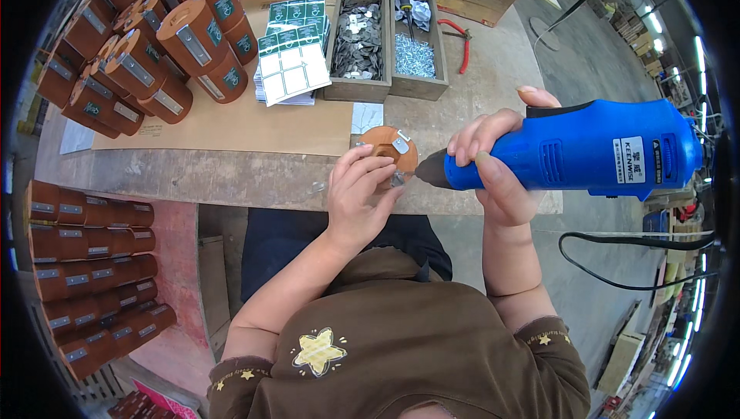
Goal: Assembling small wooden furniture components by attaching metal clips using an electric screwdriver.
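The right hand (493,168) grips a blue electric screwdriver (586,149), its tip at a small metal plate (400,144) on a round wooden piece (384,145). The left hand (356,195) holds this piece on the table (470,111). Behind are two wooden boxes (385,89) with metal parts, a stack of labels (291,64) and many brown cylinders (154,41).

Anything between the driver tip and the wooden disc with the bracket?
Nothing visible. The blue power screwdriver in the right hand points at the wooden disc; the left hand holds the disc's near edge, beside the tip's path.
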Motion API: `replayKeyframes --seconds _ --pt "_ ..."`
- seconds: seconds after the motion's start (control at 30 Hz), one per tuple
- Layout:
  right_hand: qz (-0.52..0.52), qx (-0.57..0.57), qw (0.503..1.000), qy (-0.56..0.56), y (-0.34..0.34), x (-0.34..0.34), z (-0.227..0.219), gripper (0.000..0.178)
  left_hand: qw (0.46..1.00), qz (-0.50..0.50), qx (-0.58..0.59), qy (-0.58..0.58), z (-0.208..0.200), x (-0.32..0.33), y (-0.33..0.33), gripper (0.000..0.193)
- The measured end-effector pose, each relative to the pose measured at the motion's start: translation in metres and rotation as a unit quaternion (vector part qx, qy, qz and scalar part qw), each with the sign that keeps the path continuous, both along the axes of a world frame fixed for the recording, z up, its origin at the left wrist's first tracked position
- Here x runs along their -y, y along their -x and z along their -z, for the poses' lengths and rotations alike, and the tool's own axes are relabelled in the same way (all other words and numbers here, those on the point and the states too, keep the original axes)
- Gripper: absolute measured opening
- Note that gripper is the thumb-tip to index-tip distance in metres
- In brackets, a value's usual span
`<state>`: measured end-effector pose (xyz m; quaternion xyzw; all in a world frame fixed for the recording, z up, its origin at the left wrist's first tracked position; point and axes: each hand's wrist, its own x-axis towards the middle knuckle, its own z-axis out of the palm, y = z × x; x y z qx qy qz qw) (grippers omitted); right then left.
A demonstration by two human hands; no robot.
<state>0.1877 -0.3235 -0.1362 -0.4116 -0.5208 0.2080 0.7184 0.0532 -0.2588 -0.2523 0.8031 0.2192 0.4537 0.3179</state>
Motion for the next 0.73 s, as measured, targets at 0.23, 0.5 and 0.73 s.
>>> replayKeyframes --seconds 0.23,0.5,0.73 --pt "-0.016 0.004 1.0 0.006 0.005 -0.006 -0.004 0.063 1.0 -0.002 0.01 -0.003 -0.001 0.0 0.0 0.029" --pt "-0.026 0.054 0.998 0.009 0.008 -0.009 -0.005 0.065 0.997 -0.045 -0.03 -0.053 -0.006 0.003 0.004 0.029" --pt "-0.034 0.082 0.996 0.022 0.008 -0.01 -0.005 0.065 0.997 -0.064 -0.021 -0.023 -0.002 0.0 -0.002 0.026"
